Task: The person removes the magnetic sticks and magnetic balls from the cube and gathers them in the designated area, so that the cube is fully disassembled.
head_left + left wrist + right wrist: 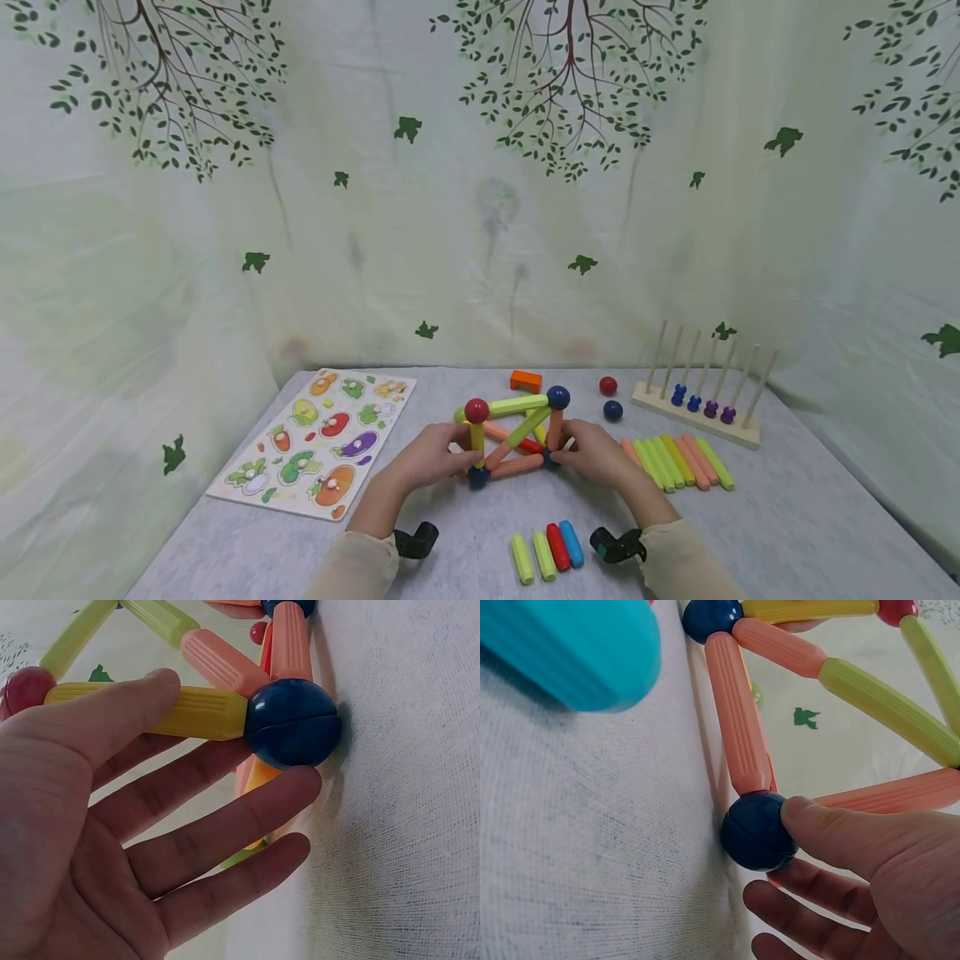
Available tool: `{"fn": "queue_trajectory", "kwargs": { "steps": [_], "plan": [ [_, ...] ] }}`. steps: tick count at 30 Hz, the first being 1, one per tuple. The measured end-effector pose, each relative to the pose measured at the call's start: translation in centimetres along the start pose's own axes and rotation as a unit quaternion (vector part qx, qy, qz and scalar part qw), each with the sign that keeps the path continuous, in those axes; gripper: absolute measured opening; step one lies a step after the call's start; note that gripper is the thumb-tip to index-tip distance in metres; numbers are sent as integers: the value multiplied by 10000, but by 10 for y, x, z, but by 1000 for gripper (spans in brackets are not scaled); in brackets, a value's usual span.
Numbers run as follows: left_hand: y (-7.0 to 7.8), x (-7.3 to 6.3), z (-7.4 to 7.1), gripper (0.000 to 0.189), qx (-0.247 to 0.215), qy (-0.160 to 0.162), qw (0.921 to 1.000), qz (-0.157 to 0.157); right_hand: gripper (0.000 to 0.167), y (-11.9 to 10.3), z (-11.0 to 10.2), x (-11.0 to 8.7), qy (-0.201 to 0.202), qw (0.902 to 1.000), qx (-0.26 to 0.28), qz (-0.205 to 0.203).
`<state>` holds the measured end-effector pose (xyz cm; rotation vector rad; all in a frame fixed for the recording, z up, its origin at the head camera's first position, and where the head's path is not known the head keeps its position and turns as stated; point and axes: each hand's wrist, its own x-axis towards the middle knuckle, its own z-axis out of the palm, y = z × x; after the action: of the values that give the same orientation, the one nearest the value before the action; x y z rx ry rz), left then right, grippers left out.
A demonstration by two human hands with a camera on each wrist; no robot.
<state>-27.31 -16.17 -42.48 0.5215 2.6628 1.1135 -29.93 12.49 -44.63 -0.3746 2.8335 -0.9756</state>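
Pale grey surface carries, centrally, a frame of glossy coloured rods and balls. Left hand pinches its ribbed yellow rod, near left; right hand pinches a dark-blue ball, near right. Uneven pulling could pop joints loose.

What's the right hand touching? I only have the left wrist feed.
Observer: The right hand has its thumb on a blue ball at the base of the stick-and-ball structure.
Operator: Anything between the wrist cameras?
Observer: Four loose sticks side by side: two yellow-green sticks, a red stick, a blue stick.
Operator: And left of the left hand?
Observer: A picture board with fruit and vegetable pictures.
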Motion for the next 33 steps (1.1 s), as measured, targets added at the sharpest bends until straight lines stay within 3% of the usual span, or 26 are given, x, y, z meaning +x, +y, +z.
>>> {"fn": "queue_trajectory", "kwargs": {
  "steps": [11,17,21,24,27,30,33],
  "plan": [
    [-5,0,-3,22,597,574,9966,-27,20,-10,7,-2,-8,9996,-167,-244],
    [-3,0,-6,25,599,645,9961,-80,21,-13,4,-6,82,9995,-168,-261],
    [5,-2,-6,36,212,890,9958,4,28,-18,-8,-10,448,9985,207,-242],
    [16,-3,-8,39,-160,1369,9895,435,40,-25,-19,-15,992,9924,520,-515],
    [28,-5,-10,39,-122,1841,9790,863,47,-33,-27,-20,1556,9815,460,-1015],
    [35,-7,-9,37,377,2193,9693,1047,46,-37,-28,-22,1889,9726,178,-1346],
    [39,-9,-5,32,897,2502,9580,1078,44,-41,-27,-24,1943,9704,9,-1436]
  ]
}}
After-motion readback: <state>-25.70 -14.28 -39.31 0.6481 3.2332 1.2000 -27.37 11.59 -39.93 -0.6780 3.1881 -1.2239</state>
